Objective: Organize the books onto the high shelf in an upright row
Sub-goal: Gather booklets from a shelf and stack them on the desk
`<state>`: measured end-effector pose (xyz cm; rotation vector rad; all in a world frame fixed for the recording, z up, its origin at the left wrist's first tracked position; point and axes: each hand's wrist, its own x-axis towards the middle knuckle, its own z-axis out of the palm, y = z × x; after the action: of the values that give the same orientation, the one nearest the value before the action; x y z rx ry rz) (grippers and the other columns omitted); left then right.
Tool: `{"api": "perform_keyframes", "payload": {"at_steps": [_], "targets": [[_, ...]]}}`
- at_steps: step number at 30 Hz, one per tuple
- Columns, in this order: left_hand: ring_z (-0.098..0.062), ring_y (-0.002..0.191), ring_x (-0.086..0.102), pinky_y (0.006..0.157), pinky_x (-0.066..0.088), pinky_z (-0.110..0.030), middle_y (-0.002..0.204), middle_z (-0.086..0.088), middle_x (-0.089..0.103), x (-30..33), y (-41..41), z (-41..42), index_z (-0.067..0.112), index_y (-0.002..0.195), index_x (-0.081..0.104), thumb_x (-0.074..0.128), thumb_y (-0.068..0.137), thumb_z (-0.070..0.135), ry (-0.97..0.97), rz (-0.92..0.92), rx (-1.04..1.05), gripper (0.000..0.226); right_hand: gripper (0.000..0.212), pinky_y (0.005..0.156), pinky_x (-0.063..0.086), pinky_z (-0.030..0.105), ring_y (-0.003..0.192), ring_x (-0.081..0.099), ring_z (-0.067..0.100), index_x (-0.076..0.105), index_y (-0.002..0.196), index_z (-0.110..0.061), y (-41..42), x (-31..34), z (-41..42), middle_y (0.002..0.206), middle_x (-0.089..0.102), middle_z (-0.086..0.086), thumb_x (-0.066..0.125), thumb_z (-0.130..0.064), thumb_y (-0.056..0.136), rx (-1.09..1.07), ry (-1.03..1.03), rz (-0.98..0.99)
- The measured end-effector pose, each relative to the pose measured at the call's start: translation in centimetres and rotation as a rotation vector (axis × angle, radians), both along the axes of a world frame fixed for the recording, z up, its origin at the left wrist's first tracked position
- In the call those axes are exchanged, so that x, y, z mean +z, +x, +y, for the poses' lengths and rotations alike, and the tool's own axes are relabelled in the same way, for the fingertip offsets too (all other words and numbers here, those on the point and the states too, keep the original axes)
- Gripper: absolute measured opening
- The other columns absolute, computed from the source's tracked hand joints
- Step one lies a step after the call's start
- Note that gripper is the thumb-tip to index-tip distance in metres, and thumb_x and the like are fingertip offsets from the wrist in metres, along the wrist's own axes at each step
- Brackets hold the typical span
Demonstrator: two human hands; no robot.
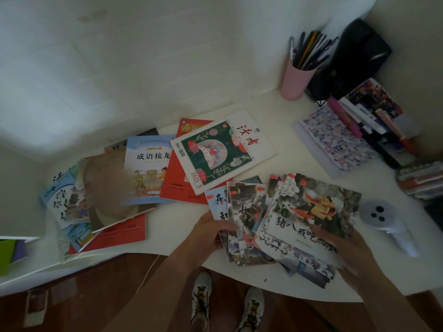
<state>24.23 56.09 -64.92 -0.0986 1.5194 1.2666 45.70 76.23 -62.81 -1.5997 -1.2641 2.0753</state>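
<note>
The fanned pile of thin picture books (287, 219) is lying at the table's (275, 101) near edge, overhanging it slightly. The left hand (211, 232) and right hand (345, 248) are each grasping a side; squaring the pile together first should help. The white controller (383, 219) is crowding its right side.

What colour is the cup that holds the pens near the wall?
The pen cup is pale pink and plain, without any pattern. It shows in the head view.
</note>
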Motion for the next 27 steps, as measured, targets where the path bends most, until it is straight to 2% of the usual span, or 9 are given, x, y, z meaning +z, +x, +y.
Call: {"api": "perform_keyframes", "payload": {"at_steps": [3,5,7,11,13,16,19,22,27], "targets": [[-0.016,0.108,0.073,0.094,0.057,-0.038,0.113,0.005,0.078,0.8,0.9,1.2,0.028,0.119,0.074,0.073,0.094,0.034,0.037,0.124,-0.051,0.025,0.048,0.087,0.055,0.046,0.102,0.071,0.032,0.071,0.113,-0.016,0.0,0.0,-0.2,0.105,0.078,0.005,0.083,-0.009,0.067,0.012,0.008,0.013],[-0.008,0.112,0.071,0.096,0.056,-0.031,0.119,0.010,0.076,1.7,1.6,2.0,0.026,0.127,0.070,0.070,0.097,0.029,0.095,0.235,-0.144,0.030,0.048,0.090,0.054,0.048,0.104,0.070,0.034,0.071,0.111,-0.016,0.1,-0.1,-0.2,0.105,0.078,0.007,0.083,-0.010,0.065,0.023,0.021,0.020],[-0.013,0.117,0.069,0.103,0.055,-0.036,0.125,0.005,0.074,1.9,2.1,2.5,0.021,0.133,0.066,0.068,0.099,0.021,0.147,0.262,-0.210,0.034,0.047,0.097,0.052,0.053,0.104,0.071,0.032,0.072,0.110,-0.018,0.2,0.1,-0.2,0.106,0.078,0.006,0.082,-0.010,0.065,0.021,0.040,0.043],[-0.026,0.123,0.066,0.107,0.052,-0.046,0.131,-0.006,0.071,3.2,3.0,3.5,0.016,0.134,0.063,0.071,0.091,0.011,0.314,0.114,-0.177,0.044,0.068,0.104,0.049,0.058,0.112,0.070,0.028,0.064,0.129,-0.017,-0.3,1.6,0.9,0.119,0.074,0.006,0.084,-0.005,0.065,0.016,0.147,0.174],[-0.013,0.123,0.066,0.102,0.054,-0.031,0.130,0.008,0.071,4.8,3.0,4.5,0.024,0.134,0.062,0.076,0.083,0.017,0.341,0.153,-0.213,0.052,0.074,0.103,0.049,0.060,0.114,0.069,0.030,0.058,0.135,-0.012,-0.4,2.6,1.6,0.123,0.072,0.010,0.083,0.000,0.067,0.025,0.247,0.260],[0.009,0.116,0.062,0.088,0.050,-0.009,0.125,0.027,0.068,6.5,2.9,6.1,0.031,0.135,0.059,0.090,0.076,0.027,0.291,0.506,-0.350,0.067,0.081,0.099,0.052,0.056,0.121,0.065,0.030,0.050,0.141,-0.017,-0.3,3.9,2.5,0.130,0.068,0.009,0.080,0.009,0.070,0.023,0.416,0.348],[0.005,0.100,0.070,0.080,0.052,-0.010,0.105,0.021,0.075,6.1,3.1,7.0,0.015,0.124,0.066,0.086,0.082,0.010,0.315,0.647,-0.335,0.047,0.069,0.100,0.052,0.054,0.119,0.066,0.028,0.063,0.127,-0.027,0.5,4.1,3.0,0.124,0.071,0.006,0.083,0.004,0.069,0.044,0.525,0.369],[-0.007,0.106,0.070,0.085,0.054,-0.017,0.111,0.006,0.073,5.1,3.9,7.2,0.012,0.127,0.058,0.081,0.080,-0.007,0.384,0.715,-0.375,0.056,0.051,0.097,0.056,0.050,0.111,0.068,0.030,0.069,0.113,-0.022,1.7,3.1,2.7,0.113,0.073,0.006,0.083,-0.002,0.069,0.166,0.577,0.364],[-0.028,0.102,0.066,0.084,0.060,-0.038,0.113,-0.021,0.065,3.0,5.8,6.8,0.008,0.128,0.048,0.091,0.062,0.011,0.459,0.631,-0.116,0.079,0.059,0.092,0.057,0.047,0.109,0.062,0.038,0.061,0.119,0.001,2.4,1.5,0.9,0.120,0.063,0.019,0.084,-0.036,0.078,0.234,0.590,0.383]]}}
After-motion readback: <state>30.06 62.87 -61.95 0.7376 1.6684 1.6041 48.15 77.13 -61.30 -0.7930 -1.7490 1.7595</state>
